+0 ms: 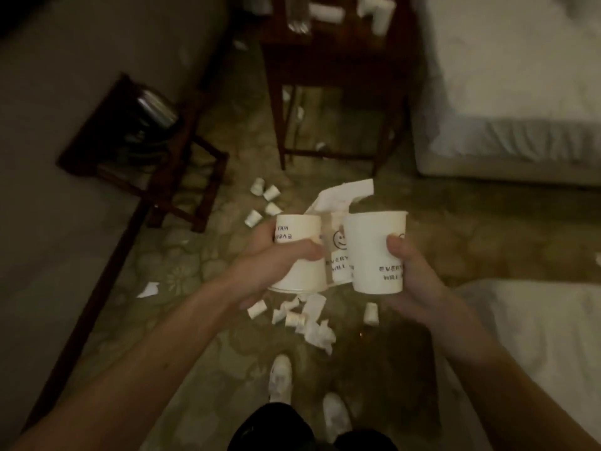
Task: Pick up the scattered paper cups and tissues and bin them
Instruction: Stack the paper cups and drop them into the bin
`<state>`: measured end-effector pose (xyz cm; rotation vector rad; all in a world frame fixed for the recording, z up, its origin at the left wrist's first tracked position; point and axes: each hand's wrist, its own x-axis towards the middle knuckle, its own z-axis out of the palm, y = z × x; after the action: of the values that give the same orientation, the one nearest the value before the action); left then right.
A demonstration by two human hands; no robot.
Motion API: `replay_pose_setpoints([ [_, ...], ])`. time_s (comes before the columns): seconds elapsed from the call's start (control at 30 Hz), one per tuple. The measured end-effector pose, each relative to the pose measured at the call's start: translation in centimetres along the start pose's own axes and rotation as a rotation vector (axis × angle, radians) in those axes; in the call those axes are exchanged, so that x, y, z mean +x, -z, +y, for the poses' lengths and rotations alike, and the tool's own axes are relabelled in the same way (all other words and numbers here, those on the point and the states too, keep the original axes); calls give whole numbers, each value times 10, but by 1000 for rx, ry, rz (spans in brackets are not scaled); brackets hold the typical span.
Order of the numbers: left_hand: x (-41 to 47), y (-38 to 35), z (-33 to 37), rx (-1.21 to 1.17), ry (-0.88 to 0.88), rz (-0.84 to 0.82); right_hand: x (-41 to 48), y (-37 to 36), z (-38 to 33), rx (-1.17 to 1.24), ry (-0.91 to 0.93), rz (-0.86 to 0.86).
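Observation:
My left hand [276, 258] grips white paper cups: one upside down [297, 255] and another [338, 255] with a smiley print beside it, with a tissue [341, 198] sticking up behind them. My right hand [413, 271] holds an upright printed paper cup [374, 252], almost touching the left ones. On the carpet lie several small cups near the stool [265, 200] and more cups with crumpled tissues [305, 317] below my hands. One cup [370, 314] lies alone at the right. A torn tissue scrap [148, 289] sits at the left.
A dark wooden side table [331, 60] with white items on top stands ahead. A luggage rack [140, 151] with a dark bag is at the left wall. Beds [520, 92] flank the right side. My white shoes [281, 375] stand on the patterned carpet. No bin is visible.

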<state>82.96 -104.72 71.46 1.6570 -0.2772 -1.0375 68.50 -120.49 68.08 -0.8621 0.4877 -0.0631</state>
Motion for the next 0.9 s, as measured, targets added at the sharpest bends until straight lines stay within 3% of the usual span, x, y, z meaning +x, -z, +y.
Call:
replay_pose_setpoints([
  [0.2,-130,46,16,-163,-112,363,-3,-104,-10,-49,-123,-329],
  [0.43,-288,116,-33,-398,-220,842,-25,-251,62,-287,-263,-709],
  [0.67,-450,167,-143,-719,-229,1128,-87,-381,199,-415,-578,-1020],
  [0.9,-578,219,-272,-881,-165,1218,-155,-470,374,-345,-859,-996],
])
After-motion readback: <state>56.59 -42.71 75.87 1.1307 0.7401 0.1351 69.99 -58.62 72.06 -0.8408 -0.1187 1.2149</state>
